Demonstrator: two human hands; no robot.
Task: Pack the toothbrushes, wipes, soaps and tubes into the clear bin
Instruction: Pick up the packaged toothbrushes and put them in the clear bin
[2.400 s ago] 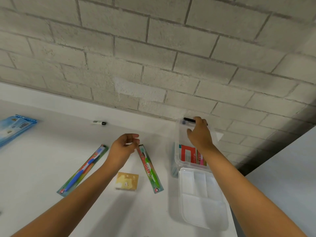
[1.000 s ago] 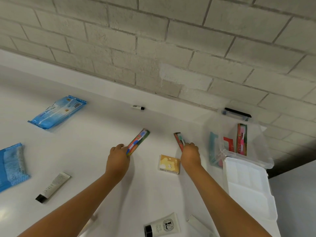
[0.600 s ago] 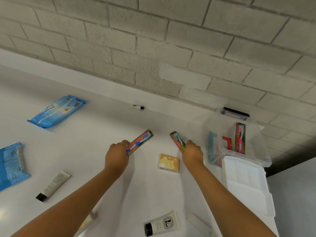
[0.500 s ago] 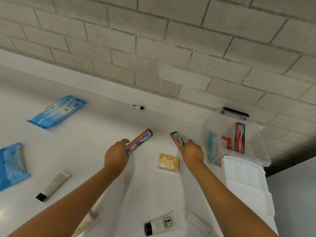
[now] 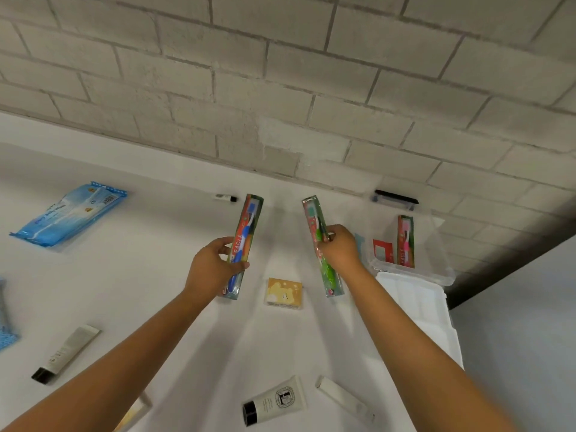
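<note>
- Nearest, a white tube with a black cap (image 5: 274, 401) and a plain white tube (image 5: 345, 404) lie flat on the white table (image 5: 149, 275); a grey tube (image 5: 65, 353) lies to the left. All are unpacked.
- Further out, a yellow soap (image 5: 285, 292) rests between the two forearms.
- The left hand (image 5: 212, 269) has its fingers curled around the lower part of a blue toothbrush pack (image 5: 244, 244), held upright and clear of the table, probably for carrying.
- The right hand (image 5: 338, 247) pinches a green toothbrush pack (image 5: 321, 244) near its middle, tilted, just beside the bin.
- The clear bin (image 5: 436, 266) stands at right near the wall, its white lid (image 5: 417, 310) off in front, so dropping in looks easy; a pink toothbrush pack (image 5: 405, 241) already leans inside.
- Farthest left, a blue wipes pack (image 5: 68, 215) waits.
</note>
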